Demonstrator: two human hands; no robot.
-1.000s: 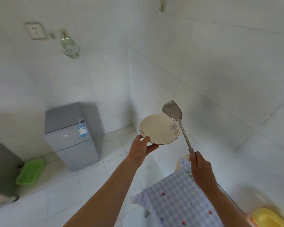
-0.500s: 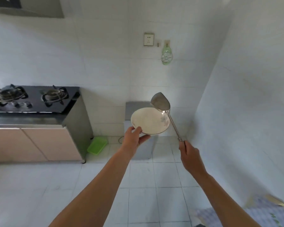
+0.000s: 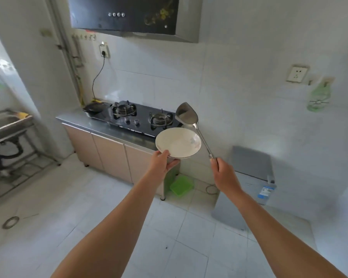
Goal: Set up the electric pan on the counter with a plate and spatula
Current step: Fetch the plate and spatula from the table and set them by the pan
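The right hand (image 3: 223,173) gripped the steel spatula (image 3: 191,123) by its handle, blade up and tilted left, above the white plate (image 3: 177,142) pinched at its near rim by the left hand (image 3: 161,164).

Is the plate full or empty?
Empty: the plate, held in the left hand, shows only its bare white inside and a faint printed pattern.

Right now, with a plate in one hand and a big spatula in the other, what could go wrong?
The left hand grips the plate only at its near rim, so it might tip and fall. The spatula in the right hand pokes far forward and could bump the stove as they near the counter.
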